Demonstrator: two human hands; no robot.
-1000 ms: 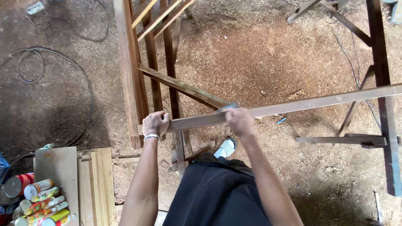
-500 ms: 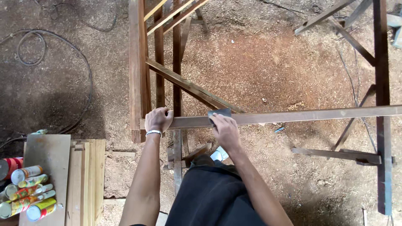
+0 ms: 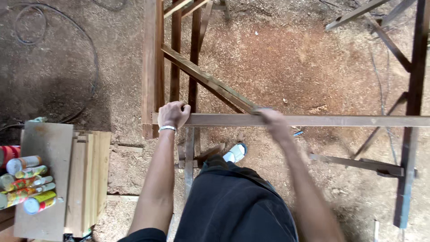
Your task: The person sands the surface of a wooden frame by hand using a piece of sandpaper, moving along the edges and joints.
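Rough carpentry workshop with a dirt floor strewn with sawdust (image 3: 286, 67). Wooden frame (image 3: 154, 67) of rails and braces standing on it. Left of frame, stacked planks (image 3: 87, 179), cans (image 3: 27, 183) on a board, cable (image 3: 85, 49) coiled over the ground.

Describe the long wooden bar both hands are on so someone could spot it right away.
Start at the tall upright wooden frame at top left. From its lower end the long wooden bar runs level to the right edge, with the left hand and right hand on it. Its neighbours stand upright or slant.
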